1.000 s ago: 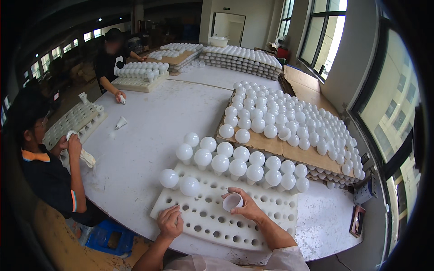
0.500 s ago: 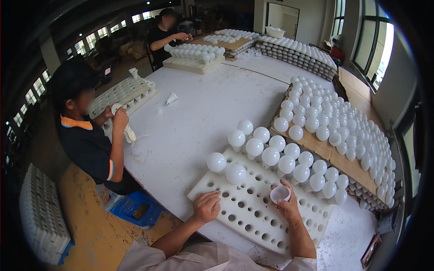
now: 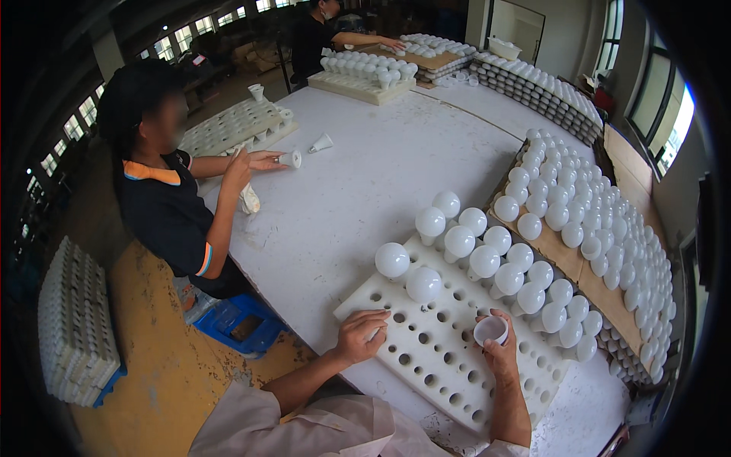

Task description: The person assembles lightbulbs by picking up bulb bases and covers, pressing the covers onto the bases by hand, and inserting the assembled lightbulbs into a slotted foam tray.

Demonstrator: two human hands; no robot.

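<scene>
My right hand (image 3: 501, 352) holds a small white cup-shaped piece (image 3: 491, 330), its round open end facing up, over the white foam tray (image 3: 415, 365). The tray is full of round holes. Resting at the tray's left edge, my left hand (image 3: 362, 335) has its fingers curled together; a pale patch shows at the fingertips, too small to name. White light bulbs (image 3: 459, 241) stand in the far rows of the tray, round ends up. Two bulbs nearer my left hand, one of them a front bulb (image 3: 423, 285), stand a little apart from the rest.
Right of the tray, many bulbs stand on brown cardboard (image 3: 560, 247) over stacked layers. A co-worker (image 3: 179, 190) at the left handles a white cone-shaped part (image 3: 290, 159); another cone (image 3: 320, 143) lies on the table (image 3: 304, 213). A second person (image 3: 320, 38) works at the far end.
The whole view has shifted slightly. The left co-worker's hand has stretched right with a cone-shaped part. The far person now reaches over the bulbs. My hands keep nearly the same pose.
</scene>
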